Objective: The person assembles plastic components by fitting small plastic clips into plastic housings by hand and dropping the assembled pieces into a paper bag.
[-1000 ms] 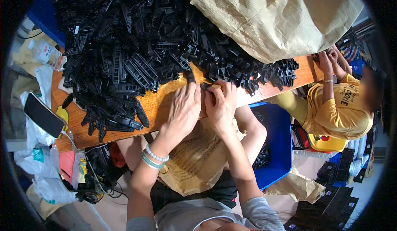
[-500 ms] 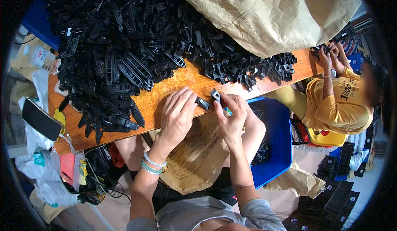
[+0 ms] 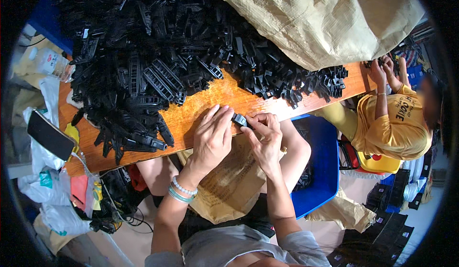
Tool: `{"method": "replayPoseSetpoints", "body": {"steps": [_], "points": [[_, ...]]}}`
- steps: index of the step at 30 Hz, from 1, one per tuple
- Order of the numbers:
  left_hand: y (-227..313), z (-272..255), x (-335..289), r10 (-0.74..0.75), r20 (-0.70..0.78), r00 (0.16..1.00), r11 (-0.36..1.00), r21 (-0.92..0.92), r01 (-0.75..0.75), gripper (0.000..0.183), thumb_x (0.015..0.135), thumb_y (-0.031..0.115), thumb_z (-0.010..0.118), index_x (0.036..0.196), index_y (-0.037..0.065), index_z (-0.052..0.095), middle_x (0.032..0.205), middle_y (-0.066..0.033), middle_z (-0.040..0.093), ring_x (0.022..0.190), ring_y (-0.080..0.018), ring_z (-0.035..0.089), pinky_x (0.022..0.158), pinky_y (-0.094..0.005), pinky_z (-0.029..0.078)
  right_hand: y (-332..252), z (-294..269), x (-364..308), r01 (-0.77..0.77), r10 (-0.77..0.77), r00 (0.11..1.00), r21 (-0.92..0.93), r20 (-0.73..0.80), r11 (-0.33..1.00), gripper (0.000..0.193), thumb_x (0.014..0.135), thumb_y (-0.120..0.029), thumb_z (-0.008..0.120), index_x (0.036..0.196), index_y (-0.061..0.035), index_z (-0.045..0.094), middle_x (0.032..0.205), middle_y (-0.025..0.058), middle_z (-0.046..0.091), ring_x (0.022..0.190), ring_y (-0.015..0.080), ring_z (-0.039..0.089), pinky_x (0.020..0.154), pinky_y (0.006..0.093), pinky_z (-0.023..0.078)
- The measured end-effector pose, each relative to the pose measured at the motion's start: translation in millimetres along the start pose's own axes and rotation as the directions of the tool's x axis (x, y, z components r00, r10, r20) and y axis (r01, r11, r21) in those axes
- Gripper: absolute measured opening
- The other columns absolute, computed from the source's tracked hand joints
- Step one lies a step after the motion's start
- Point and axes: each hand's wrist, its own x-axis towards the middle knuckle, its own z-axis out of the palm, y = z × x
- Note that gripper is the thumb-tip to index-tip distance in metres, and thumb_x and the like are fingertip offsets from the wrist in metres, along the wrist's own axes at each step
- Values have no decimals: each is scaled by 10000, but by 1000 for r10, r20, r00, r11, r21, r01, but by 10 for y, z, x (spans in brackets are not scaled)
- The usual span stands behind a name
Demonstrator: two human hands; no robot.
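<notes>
My left hand (image 3: 213, 135) lies over a long black plastic part near the table's front edge. Only the end of that part sticks out past the fingers. At this end sits a small black plastic piece (image 3: 240, 119), pinched between the thumb and fingers of my right hand (image 3: 266, 140). The two parts meet, but I cannot tell whether they are joined. Beyond my hands a big heap of long black plastic parts (image 3: 165, 80) covers the table (image 3: 191, 117). Smaller black pieces (image 3: 287, 83) are spread along its right end.
A large tan woven sack (image 3: 325, 23) rests over the heap. An open brown bag (image 3: 224, 185) hangs at my lap, beside a blue bin (image 3: 318, 190). A phone (image 3: 50, 135) with a cable stands at the left. At the right, a person in yellow (image 3: 389, 123) handles black parts.
My right hand has brought the small piece leftward against the end of the long part, closing the gap between them. The whole view has shifted slightly.
</notes>
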Motion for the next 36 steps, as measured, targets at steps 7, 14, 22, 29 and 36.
{"method": "replayPoseSetpoints", "body": {"steps": [7, 14, 22, 29, 36], "points": [[-94, -428, 401, 68, -174, 982, 886, 463, 20, 286, 808, 26, 671, 1089, -12, 633, 1081, -142, 601, 1045, -299, 550, 937, -431, 427, 8, -286, -138, 11, -36, 958, 91, 284, 996, 283, 801, -98, 751, 1071, -28, 707, 948, 108, 625, 950, 257, 584, 845, 346, 466], [-309, -411, 546, 88, -82, 993, 769, 639, -15, 316, 819, 84, 663, 1101, -39, 590, 1101, -146, 596, 1107, -307, 528, 1035, -482, 364, 143, 74, 536, 211, -283, 938, -317, -200, 925, 220, 798, -105, 743, 1001, -45, 684, 942, 105, 595, 903, 268, 560, 801, 368, 429], [-248, -169, 93, 370, -47, 928, 828, 471, -306, 303, 846, 37, 639, 1139, -42, 626, 1109, -160, 635, 1110, -292, 565, 1017, -466, 442, 179, 250, 610, 206, -324, 924, -448, -204, 870, 195, 790, -135, 743, 958, -64, 674, 923, 90, 579, 903, 277, 554, 793, 390, 408], [-113, -340, -28, 235, 321, 918, 946, 142, -292, 336, 814, 46, 582, 1137, -44, 589, 1093, -165, 591, 1078, -324, 555, 970, -439, 443, 112, 132, 510, 272, -305, 943, -219, -131, 937, 131, 851, -37, 657, 979, -17, 666, 928, 128, 642, 817, 299, 584, 744, 368, 445], [-142, -390, -113, 77, 116, 990, 984, 153, -94, 274, 790, 19, 667, 1052, -24, 599, 1008, -138, 572, 969, -309, 557, 850, -430, 455, 125, 107, 624, 213, -232, 966, -161, -113, 964, 180, 797, -46, 691, 976, -28, 677, 901, 114, 602, 862, 296, 562, 757, 393, 439]]}}
